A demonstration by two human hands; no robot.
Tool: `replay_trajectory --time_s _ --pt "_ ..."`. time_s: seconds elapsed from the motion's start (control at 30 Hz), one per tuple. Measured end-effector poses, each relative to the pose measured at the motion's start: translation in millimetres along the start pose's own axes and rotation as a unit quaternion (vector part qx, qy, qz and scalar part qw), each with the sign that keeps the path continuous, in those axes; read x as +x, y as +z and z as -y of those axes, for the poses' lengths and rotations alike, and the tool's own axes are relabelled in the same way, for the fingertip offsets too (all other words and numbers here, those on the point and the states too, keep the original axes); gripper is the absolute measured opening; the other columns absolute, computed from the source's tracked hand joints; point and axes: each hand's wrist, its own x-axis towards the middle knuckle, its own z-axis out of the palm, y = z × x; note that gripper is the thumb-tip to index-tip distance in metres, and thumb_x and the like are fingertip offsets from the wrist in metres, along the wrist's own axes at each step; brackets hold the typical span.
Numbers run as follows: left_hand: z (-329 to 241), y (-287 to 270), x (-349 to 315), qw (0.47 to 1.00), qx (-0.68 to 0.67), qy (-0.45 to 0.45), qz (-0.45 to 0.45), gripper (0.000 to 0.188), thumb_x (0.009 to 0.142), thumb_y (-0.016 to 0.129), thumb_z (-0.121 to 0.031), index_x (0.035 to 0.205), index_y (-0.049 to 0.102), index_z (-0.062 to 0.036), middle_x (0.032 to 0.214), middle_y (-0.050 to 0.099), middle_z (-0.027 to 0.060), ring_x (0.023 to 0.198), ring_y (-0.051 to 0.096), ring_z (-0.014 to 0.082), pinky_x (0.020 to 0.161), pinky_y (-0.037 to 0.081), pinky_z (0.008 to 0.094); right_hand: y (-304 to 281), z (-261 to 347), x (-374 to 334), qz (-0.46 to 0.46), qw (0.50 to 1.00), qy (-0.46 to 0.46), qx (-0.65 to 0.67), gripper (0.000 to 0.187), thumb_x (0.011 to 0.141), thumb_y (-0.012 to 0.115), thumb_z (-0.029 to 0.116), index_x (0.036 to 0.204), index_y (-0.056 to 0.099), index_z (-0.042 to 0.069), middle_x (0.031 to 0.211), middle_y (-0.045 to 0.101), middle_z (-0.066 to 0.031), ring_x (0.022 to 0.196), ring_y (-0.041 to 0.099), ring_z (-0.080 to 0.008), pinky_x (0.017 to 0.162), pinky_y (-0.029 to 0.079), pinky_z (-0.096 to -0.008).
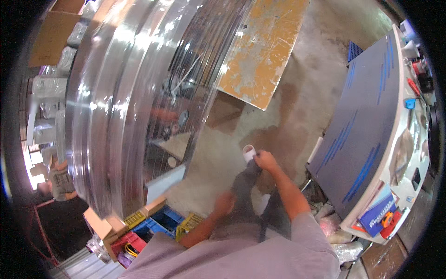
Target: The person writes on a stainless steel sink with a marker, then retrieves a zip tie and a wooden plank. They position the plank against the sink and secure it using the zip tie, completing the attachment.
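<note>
My right hand [265, 160] is closed on a white mug [249, 158], gripping its right side. The mug's round mouth faces up toward me, and what is inside does not show clearly. My left hand [225, 203] hangs low beside my left leg, smeared by motion. Nothing can be made out in it, and its fingers do not show clearly. Both forearms come out of the short sleeves of my grey shirt [241, 253].
Tall clear plastic strips [130, 93] hang on the left. Ahead, a worn yellow-brown board [265, 51] juts over the concrete floor [320, 60]. A grey-fronted counter [357, 125] lines the right. Coloured bins [163, 217] stand lower left. Another person [60, 181] appears at far left.
</note>
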Motion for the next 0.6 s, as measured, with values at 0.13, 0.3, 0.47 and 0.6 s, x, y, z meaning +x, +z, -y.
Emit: replay_trajectory --time_s 0.13,0.3,0.47,0.6 --pt "-5.9 21.6 37.7 0.994 -0.049 -0.027 -0.097 0.019 0.093 0.070 -0.026 0.096 0.069 -0.0070 0.090 0.070 0.0135 0.082 0.069 0.0323 0.071 0.054 0.0433 33.6 23.2 123.9 0.025 0.999 0.018 -0.019 0.043 0.092 0.059 0.039 0.107 0.071 0.001 0.107 0.071 -0.0258 0.103 0.067 -0.0462 0.092 0.054 -0.0517" --pt "-6.8 61.8 121.2 0.972 -0.064 -0.085 -0.211 0.026 0.097 0.063 -0.033 0.095 0.071 -0.0084 0.091 0.069 0.0156 0.084 0.068 0.0363 0.074 0.052 0.0475 65.8 35.6 274.8 0.059 0.995 -0.022 -0.074 0.044 0.093 0.058 0.039 0.113 0.070 0.002 0.117 0.070 -0.0235 0.109 0.066 -0.0441 0.097 0.052 -0.0506" --pt "10.3 105.9 209.6 0.916 -0.124 -0.089 -0.370 0.023 0.096 0.068 -0.027 0.091 0.070 -0.0048 0.086 0.069 0.0140 0.077 0.067 0.0327 0.072 0.053 0.0425 99.4 29.0 425.7 -0.119 0.979 -0.152 -0.067 0.055 0.099 0.054 0.045 0.133 0.060 0.003 0.139 0.059 -0.0211 0.129 0.056 -0.0390 0.109 0.044 -0.0490" --pt "30.4 158.7 260.0 0.858 -0.164 -0.118 -0.472 0.020 0.095 0.068 -0.024 0.093 0.070 -0.0049 0.084 0.068 0.0126 0.075 0.066 0.0297 0.071 0.053 0.0389 107.7 44.7 514.4 -0.219 0.949 -0.128 -0.185 0.070 0.096 0.060 0.050 0.145 0.046 0.002 0.139 0.057 -0.0214 0.131 0.053 -0.0374 0.110 0.040 -0.0500"
